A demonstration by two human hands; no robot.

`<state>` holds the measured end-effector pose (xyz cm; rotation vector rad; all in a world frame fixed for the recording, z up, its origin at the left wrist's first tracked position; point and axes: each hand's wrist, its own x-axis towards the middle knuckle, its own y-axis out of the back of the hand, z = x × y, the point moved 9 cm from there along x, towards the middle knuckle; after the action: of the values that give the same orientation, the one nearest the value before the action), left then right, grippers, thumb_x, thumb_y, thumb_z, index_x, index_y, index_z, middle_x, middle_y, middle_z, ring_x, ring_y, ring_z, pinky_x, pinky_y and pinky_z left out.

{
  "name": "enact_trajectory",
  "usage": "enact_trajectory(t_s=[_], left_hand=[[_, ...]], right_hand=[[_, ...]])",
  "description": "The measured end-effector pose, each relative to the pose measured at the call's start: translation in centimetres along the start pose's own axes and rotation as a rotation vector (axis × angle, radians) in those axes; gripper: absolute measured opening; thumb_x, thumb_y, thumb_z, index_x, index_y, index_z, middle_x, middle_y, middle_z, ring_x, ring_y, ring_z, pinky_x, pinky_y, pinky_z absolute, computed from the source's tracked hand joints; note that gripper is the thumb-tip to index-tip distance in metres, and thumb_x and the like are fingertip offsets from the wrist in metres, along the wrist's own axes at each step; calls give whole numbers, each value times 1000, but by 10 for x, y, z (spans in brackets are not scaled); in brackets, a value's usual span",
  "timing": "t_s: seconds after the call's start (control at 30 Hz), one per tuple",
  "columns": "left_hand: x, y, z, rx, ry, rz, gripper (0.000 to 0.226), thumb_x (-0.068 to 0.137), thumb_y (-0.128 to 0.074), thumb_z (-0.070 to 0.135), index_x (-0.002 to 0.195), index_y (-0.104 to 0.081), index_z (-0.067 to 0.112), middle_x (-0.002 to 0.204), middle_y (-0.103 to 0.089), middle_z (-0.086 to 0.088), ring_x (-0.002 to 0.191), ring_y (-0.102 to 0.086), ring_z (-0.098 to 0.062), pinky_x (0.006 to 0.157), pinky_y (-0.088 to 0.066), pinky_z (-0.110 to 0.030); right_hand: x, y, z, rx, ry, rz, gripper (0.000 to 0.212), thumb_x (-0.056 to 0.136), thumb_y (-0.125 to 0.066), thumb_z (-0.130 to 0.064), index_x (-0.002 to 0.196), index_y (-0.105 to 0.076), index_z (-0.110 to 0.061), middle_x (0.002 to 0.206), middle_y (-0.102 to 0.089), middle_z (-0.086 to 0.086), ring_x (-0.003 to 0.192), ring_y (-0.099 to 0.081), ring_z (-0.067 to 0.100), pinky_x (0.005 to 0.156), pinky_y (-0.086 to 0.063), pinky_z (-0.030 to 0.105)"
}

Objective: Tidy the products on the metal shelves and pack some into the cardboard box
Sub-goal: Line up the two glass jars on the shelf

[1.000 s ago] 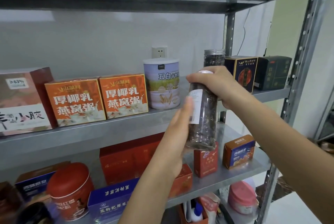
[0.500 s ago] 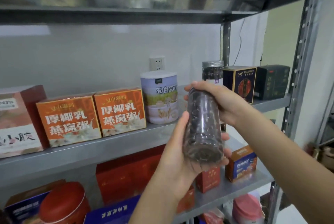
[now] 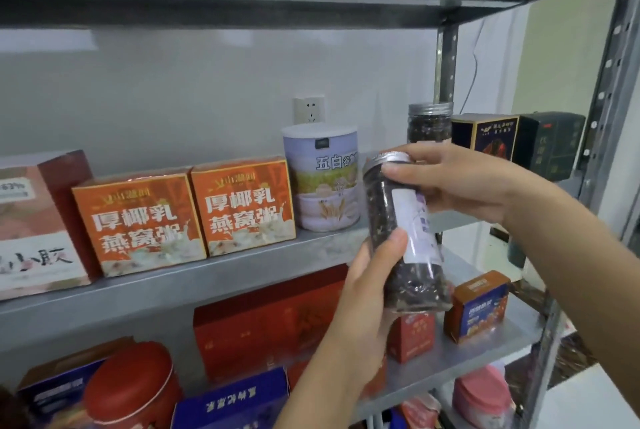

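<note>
Clear silver-lidded jar (image 3: 403,238) just got spun label-out; left hand (image 3: 367,297) grips its bottom, right hand (image 3: 450,182) its 12 o'clock end; ready to place, probably.

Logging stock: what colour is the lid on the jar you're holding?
Silver lid on the jar; head view shows it best.

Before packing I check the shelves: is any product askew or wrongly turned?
Yes: the blue cardboard box at the front of the lower metal shelf shows its white lettering upside down.
</note>
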<state>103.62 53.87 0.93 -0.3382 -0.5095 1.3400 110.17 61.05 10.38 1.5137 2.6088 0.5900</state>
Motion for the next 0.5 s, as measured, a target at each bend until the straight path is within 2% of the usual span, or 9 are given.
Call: enact_trajectory(t_s=[0.07, 0.13, 0.23, 0.3, 0.4, 0.47, 0.5], left_hand=[[1, -6, 0, -42, 51, -52, 56, 77, -62, 40, 127, -57, 15, 103, -73, -15, 77, -72, -25, 72, -60, -36], [3, -11, 3, -53, 69, -89, 56, 79, -61, 42, 127, -56, 14, 105, -72, -18, 76, -71, -28, 74, -60, -39], [11, 0, 13, -23, -1, 57, 51, 83, -66, 37, 127, -54, 15, 99, -74, -15, 77, -72, -28, 84, -58, -49], [15, 9, 21, 90, -59, 171, 44, 87, -65, 37, 125, -55, 16, 101, -74, -11, 82, -73, -26, 81, -60, -42], [15, 4, 45, 547, -251, 189, 33, 96, -52, 45, 113, -64, 19, 102, -73, 0, 87, -71, -9, 69, -55, -20], [12, -1, 74, 1002, -548, 258, 41, 99, -42, 50, 112, -67, 20, 105, -71, 4, 91, -66, -5, 76, -53, -22], [4, -5, 94, 1213, -734, 361, 45, 100, -39, 50, 115, -67, 19, 110, -69, 3, 98, -64, -7, 84, -52, -25]], right_hand=[[2, 4, 1, -16, -14, 73, 49, 65, -69, -42, 106, -70, -17, 100, -74, 6, 84, -71, 16, 69, -57, 28], [3, 10, -2, -58, -12, 132, 42, 71, -71, -43, 102, -71, -16, 92, -75, 4, 74, -70, 10, 61, -56, 24], [5, 19, -8, -99, 15, 223, 24, 85, -68, -37, 97, -71, -17, 89, -75, 4, 69, -70, 8, 57, -55, 22], [4, 23, -11, -102, 44, 272, 21, 86, -68, -35, 95, -70, -16, 92, -74, 6, 72, -70, 9, 60, -56, 23], [-3, 31, -27, -147, 124, 362, 20, 82, -73, -33, 95, -71, -17, 90, -74, 6, 73, -69, 11, 67, -60, 28], [-11, 38, -46, -198, 218, 437, 21, 80, -75, -34, 94, -72, -20, 89, -75, 3, 76, -70, 12, 71, -58, 30], [-14, 44, -55, -245, 271, 492, 20, 79, -76, -36, 94, -72, -23, 88, -74, -1, 75, -69, 10, 70, -58, 28]])
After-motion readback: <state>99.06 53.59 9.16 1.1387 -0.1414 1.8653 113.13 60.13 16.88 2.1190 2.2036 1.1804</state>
